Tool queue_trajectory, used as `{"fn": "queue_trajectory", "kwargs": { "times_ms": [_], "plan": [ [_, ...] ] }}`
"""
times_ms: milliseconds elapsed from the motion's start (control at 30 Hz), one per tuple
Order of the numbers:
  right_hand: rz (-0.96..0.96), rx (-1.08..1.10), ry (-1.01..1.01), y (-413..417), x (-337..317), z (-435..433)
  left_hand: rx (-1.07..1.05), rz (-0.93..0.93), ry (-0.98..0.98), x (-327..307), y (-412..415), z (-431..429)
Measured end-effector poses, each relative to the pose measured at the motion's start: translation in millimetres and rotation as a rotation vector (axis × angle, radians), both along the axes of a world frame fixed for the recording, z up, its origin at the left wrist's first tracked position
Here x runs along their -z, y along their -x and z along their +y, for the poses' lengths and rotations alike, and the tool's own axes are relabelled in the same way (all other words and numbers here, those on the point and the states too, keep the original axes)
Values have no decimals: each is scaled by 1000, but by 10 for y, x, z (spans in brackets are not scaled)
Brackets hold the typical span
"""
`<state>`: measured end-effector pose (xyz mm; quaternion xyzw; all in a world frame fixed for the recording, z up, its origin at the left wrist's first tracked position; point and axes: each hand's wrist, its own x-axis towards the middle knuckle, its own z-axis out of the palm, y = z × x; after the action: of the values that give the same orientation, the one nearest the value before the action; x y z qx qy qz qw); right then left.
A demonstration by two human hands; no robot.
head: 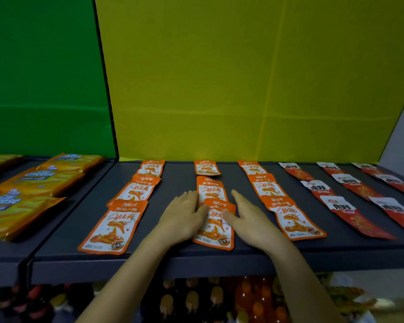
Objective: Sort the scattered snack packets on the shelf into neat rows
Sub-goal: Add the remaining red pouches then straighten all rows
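A: Where's the left hand (pixel 182 217)?
B: Flat on the shelf (pixel 168 183), palm down, fingers straight & close together. Its inner edge is against the left side of the front orange packet (pixel 216 229).
A: Right hand (pixel 250 217)?
B: Also flat, fingers straight, thumb lying on that packet's right half. Neither hand pinches anything.
A: And the packet itself?
B: Mid row, nearest the shelf's front lip, a bit skewed, top overlapping the next packet back (pixel 210 190). The back packet (pixel 207 167) sits apart, w/ a gap.
A: Other rows?
B: Left orange row (pixel 113 226) & right orange row (pixel 296 220), packets overlapping. Further right are rows of red-and-white packets (pixel 352 215).
A: Anything else?
B: Yellow cheese packs (pixel 21 206) on the neighbouring shelf (pixel 2 255) at left. Yellow backboard (pixel 243 78) behind, green backboard (pixel 44 78) beside it. Bottles (pixel 191 299) below, blurry.
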<state>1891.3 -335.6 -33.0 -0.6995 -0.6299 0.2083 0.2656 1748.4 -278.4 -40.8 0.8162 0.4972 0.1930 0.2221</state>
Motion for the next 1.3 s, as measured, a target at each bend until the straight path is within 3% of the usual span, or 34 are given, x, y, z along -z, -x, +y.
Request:
{"fn": "queue_trajectory", "kwargs": {
  "times_ms": [200,833,967,1067,1167,1300],
  "plan": [
    [-35,-24,-76,11,-19,3,4,129,-79,77,9,-65],
    [-34,-7,-86,-58,58,90,-52,199,-95,51,-140,-200],
    [11,4,-117,-58,36,90,-66,64,-60,15,-124,-222],
    [-11,26,-218,-15,-78,73,-145,-100,-163,-110,26,-249],
    [10,-2,-296,138,-231,56,-270,-150,-327,-287,372,-152],
    [46,-49,-309,485,-362,112,-344,-124,-273,-384,985,125]
  ]
}}
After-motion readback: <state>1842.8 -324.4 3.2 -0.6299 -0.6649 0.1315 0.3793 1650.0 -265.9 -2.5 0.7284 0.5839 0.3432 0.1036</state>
